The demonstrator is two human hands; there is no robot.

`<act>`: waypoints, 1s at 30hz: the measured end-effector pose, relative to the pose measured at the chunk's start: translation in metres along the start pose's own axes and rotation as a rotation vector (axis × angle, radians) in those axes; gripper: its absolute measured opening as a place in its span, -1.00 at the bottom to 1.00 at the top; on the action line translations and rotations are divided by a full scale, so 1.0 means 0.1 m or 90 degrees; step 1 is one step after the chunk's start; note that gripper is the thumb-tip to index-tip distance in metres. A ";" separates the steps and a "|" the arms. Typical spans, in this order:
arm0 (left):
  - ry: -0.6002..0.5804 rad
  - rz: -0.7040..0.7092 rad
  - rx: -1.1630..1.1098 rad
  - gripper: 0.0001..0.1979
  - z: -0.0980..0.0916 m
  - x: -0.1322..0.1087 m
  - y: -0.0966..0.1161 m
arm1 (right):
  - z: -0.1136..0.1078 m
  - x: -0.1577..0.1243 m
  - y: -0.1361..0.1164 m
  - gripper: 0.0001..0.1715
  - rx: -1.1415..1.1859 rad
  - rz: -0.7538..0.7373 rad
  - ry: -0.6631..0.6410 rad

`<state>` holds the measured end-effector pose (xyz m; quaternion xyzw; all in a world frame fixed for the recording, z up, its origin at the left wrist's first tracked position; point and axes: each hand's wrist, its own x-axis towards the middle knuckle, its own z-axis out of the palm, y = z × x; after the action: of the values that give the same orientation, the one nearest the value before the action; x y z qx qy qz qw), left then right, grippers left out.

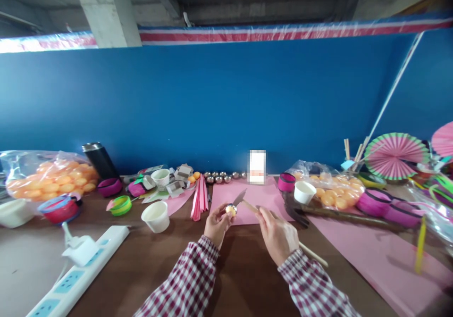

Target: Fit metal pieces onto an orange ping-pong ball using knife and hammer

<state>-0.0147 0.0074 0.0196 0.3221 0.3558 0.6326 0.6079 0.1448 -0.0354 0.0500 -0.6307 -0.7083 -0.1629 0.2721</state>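
My left hand [217, 225] pinches a small ball [231, 210], shiny silver around its edge and pale yellow on the side towards me. In my right hand [278, 234] is a thin pale wooden stick [316, 256]; its front end points at the ball and its back end sticks out past my wrist. A grey pointed shape [240, 197] lies between the ball and the stick's front end; I cannot tell whether it belongs to either. Both hands are over the near edge of a pink sheet [255, 214]. Several silver balls [218, 179] are lined up behind it.
Left stand a white paper cup [155, 216], a power strip [92, 260], a bag of orange balls [53, 180] and a black flask [101, 162]. Right are another cup [304, 192], a hammer [295, 212], more orange balls [338, 192] and a paper fan [396, 155]. A blue wall [226, 104] closes the back.
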 end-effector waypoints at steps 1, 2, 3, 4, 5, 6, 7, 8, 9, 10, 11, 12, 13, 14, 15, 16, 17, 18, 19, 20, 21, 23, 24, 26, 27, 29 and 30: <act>0.007 0.006 0.018 -0.58 -0.01 0.01 -0.01 | 0.00 0.00 0.00 -0.68 0.000 -0.004 -0.002; 0.013 0.011 0.041 -0.57 -0.03 0.02 -0.02 | 0.01 0.00 0.00 -0.68 -0.003 -0.005 -0.007; 0.017 0.016 0.063 -0.57 -0.04 0.03 -0.03 | 0.01 0.00 0.00 -0.69 -0.008 -0.007 -0.013; 0.019 0.020 0.081 -0.56 -0.06 0.04 -0.04 | 0.01 0.00 0.00 -0.70 -0.012 -0.006 -0.018; 0.020 0.026 0.092 -0.56 -0.08 0.06 -0.04 | 0.01 0.00 0.00 -0.70 -0.015 -0.002 -0.019; 0.022 0.033 0.095 -0.56 -0.09 0.07 -0.05 | 0.01 0.00 0.00 -0.70 -0.015 0.003 -0.016; 0.024 0.041 0.091 -0.56 -0.11 0.08 -0.06 | 0.01 0.00 0.00 -0.69 -0.010 0.007 -0.010; 0.023 0.045 0.087 -0.56 -0.11 0.09 -0.07 | 0.01 0.01 0.00 -0.69 -0.004 0.009 -0.003; 0.019 0.048 0.083 -0.56 -0.12 0.10 -0.07 | 0.01 0.01 0.00 -0.68 0.000 0.010 0.002; 0.014 0.048 0.082 -0.57 -0.12 0.11 -0.08 | 0.01 0.01 0.00 -0.68 0.002 0.010 0.002; 0.006 0.049 0.081 -0.57 -0.12 0.11 -0.08 | 0.01 0.01 0.00 -0.68 0.000 0.007 -0.003; -0.002 0.050 0.081 -0.58 -0.12 0.11 -0.08 | 0.00 0.00 0.00 -0.69 -0.004 0.007 -0.011; -0.011 0.054 0.082 -0.58 -0.12 0.10 -0.09 | 0.00 0.00 -0.01 -0.70 -0.008 0.010 -0.019; -0.017 0.058 0.085 -0.59 -0.12 0.10 -0.08 | 0.00 0.00 -0.01 -0.70 -0.010 0.015 -0.022; -0.017 0.064 0.089 -0.59 -0.12 0.10 -0.08 | -0.01 0.00 -0.01 -0.71 -0.008 0.021 -0.019; -0.014 0.071 0.096 -0.59 -0.12 0.09 -0.08 | -0.01 0.00 -0.01 -0.70 -0.004 0.026 -0.010; -0.011 0.077 0.106 -0.59 -0.12 0.09 -0.08 | -0.01 0.00 -0.01 -0.70 0.002 0.028 -0.001; -0.007 0.084 0.117 -0.59 -0.12 0.09 -0.08 | 0.00 0.00 -0.01 -0.69 0.005 0.027 0.006; -0.003 0.090 0.129 -0.59 -0.12 0.09 -0.08 | 0.01 0.00 -0.01 -0.69 0.004 0.022 0.007; 0.000 0.092 0.142 -0.59 -0.12 0.09 -0.08 | 0.02 -0.01 -0.01 -0.69 0.000 0.015 0.001; 0.004 0.090 0.153 -0.58 -0.13 0.09 -0.08 | 0.03 -0.01 -0.01 -0.70 -0.008 0.007 -0.009; 0.013 0.084 0.163 -0.57 -0.14 0.09 -0.09 | 0.06 -0.02 -0.01 -0.72 -0.022 -0.001 -0.027; 0.019 0.083 0.164 -0.57 -0.14 0.09 -0.09 | 0.06 -0.02 0.00 -0.72 -0.027 -0.003 -0.031; 0.030 0.081 0.161 -0.55 -0.14 0.10 -0.09 | 0.06 -0.01 0.01 -0.72 -0.026 -0.004 -0.029; 0.033 0.081 0.162 -0.55 -0.14 0.10 -0.08 | 0.05 -0.01 0.01 -0.71 -0.023 -0.004 -0.026; 0.039 0.084 0.173 -0.56 -0.13 0.10 -0.06 | 0.03 0.00 0.02 -0.70 -0.012 -0.003 -0.015; 0.042 0.091 0.184 -0.57 -0.12 0.09 -0.06 | 0.02 0.00 0.02 -0.70 -0.006 -0.003 -0.007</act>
<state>-0.0221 0.0158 0.0084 0.4101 0.4391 0.6265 0.4965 0.1464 -0.0341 0.0480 -0.6315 -0.7103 -0.1634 0.2645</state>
